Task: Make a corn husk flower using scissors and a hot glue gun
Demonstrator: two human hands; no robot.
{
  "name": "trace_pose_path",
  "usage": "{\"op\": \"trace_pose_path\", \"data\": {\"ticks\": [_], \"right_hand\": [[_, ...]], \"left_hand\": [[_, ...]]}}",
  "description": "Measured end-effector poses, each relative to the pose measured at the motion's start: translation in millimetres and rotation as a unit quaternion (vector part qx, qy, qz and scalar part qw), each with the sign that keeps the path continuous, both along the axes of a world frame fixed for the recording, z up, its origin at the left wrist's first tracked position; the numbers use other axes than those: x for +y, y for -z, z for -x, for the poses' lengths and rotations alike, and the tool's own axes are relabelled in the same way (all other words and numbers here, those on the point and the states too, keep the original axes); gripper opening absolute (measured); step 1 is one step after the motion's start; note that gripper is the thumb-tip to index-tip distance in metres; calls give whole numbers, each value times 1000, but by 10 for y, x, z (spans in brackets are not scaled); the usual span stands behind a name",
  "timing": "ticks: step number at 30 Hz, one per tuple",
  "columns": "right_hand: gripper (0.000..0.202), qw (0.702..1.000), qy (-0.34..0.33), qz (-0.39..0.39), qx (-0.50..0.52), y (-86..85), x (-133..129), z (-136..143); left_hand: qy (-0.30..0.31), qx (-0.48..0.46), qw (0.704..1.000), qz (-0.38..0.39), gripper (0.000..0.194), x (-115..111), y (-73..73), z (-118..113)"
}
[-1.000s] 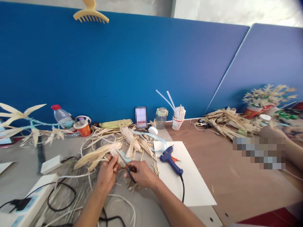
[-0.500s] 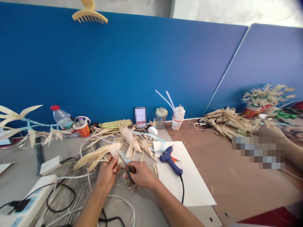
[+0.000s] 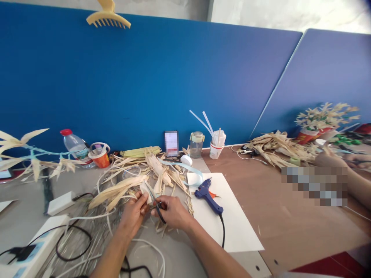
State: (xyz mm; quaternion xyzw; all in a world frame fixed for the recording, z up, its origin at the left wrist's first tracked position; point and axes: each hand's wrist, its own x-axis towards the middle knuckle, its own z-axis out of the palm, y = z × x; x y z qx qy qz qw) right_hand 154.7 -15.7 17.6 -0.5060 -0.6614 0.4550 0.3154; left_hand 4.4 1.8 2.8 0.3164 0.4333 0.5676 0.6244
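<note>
Between thumb and fingers, my left hand (image 3: 135,212) pinches a pale piece of corn husk (image 3: 145,192). My right hand (image 3: 172,211) is closed round the black handles of a pair of scissors (image 3: 159,208). Their blades lie against the right side of the husk piece; whether they cut into it I cannot tell. Just beyond both hands spreads a heap of dried corn husks (image 3: 120,190). A blue glue gun (image 3: 209,196) lies on a white sheet (image 3: 236,227) to the right of my right hand.
A white power strip (image 3: 43,241) and cables lie at left. Along the blue partition (image 3: 162,77) stand a bottle (image 3: 75,146), paper cups (image 3: 216,150), a phone (image 3: 171,143) and a jar (image 3: 196,144). A co-worker's arm (image 3: 355,179) reaches in at right, near more husks (image 3: 278,148).
The husk piece in my left hand has shifted slightly to the right and turned against the scissors. My right hand stays nearly in place. The whole view has moved slightly.
</note>
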Motion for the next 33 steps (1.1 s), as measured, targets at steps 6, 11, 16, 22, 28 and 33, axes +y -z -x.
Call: {"op": "trace_pose_path", "data": {"ticks": [6, 11, 16, 22, 28, 33], "right_hand": [[4, 1000, 4, -13, 10, 14, 6, -4], [8, 1000, -1, -28, 11, -8, 7, -37], [8, 998, 10, 14, 65, 27, 43, -38], [31, 951, 118, 39, 282, 41, 158, -45], [43, 922, 149, 36, 355, 50, 172, -35], [33, 926, 153, 27, 343, 93, 176, -17]], "left_hand": [[0, 2, 1000, -4, 36, -4, 10, 15], [-4, 6, 1000, -7, 34, -8, 7, 20], [-13, 5, 1000, -4, 34, 16, 25, 27], [-65, 38, 997, -21, 43, 58, 7, 90], [-14, 103, 994, -27, 46, 12, 49, 69], [102, 160, 981, -37, 34, -26, 152, 31]]}}
